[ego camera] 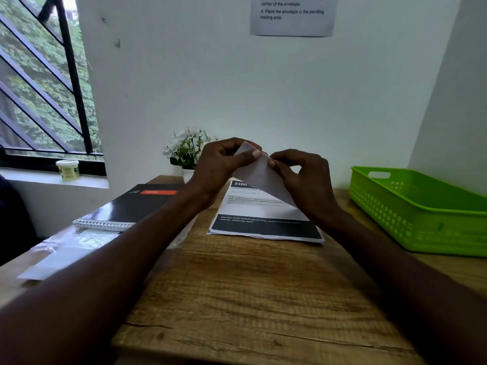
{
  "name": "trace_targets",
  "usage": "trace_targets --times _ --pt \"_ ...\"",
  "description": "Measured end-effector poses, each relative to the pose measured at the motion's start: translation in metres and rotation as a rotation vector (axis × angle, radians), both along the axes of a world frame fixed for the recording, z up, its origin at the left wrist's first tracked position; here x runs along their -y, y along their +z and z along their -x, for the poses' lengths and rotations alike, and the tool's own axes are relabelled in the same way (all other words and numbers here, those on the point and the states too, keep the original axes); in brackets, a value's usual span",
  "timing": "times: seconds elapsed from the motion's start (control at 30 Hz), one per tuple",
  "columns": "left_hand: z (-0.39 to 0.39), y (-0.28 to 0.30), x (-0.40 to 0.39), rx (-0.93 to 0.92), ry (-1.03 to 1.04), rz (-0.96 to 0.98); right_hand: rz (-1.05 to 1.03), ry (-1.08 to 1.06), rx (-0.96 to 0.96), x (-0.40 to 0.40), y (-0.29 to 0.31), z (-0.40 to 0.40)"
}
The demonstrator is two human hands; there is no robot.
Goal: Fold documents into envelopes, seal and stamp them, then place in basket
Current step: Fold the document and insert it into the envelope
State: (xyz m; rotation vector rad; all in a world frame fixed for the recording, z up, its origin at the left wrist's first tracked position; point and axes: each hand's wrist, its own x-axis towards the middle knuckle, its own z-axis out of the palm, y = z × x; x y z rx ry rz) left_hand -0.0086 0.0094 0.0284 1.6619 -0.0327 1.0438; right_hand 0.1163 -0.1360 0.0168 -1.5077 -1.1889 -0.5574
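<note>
A white envelope (259, 175) is held up above the far part of the wooden table, tilted with one corner high. My left hand (221, 167) pinches its upper edge between thumb and fingers. My right hand (303, 177) pinches the same edge just to the right, fingertips almost meeting the left thumb. Below the envelope a printed document (263, 219) with black bands lies flat on the table. The green plastic basket (411, 206) stands at the right; I see nothing inside it.
A black spiral notebook (131, 206) lies at the left, with a clear plastic sleeve (71, 248) in front of it. A small white-flowered plant (187, 151) stands against the wall. A small jar (68, 168) sits on the windowsill. An instruction sheet (292, 15) hangs on the wall.
</note>
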Motion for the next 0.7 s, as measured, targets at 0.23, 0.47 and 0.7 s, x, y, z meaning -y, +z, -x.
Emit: trace_targets --times 0.23,0.47,0.7 --pt "0.003 0.005 -0.022 0.056 0.056 0.137 0.019 -0.171 -0.063 0.000 0.001 -0.013" --pt "0.008 0.008 -0.038 0.151 0.078 0.429 -0.078 -0.452 -0.221 0.013 0.000 -0.041" --pt "0.002 0.003 -0.028 0.065 0.037 0.152 0.052 -0.167 0.203 -0.002 0.001 -0.012"
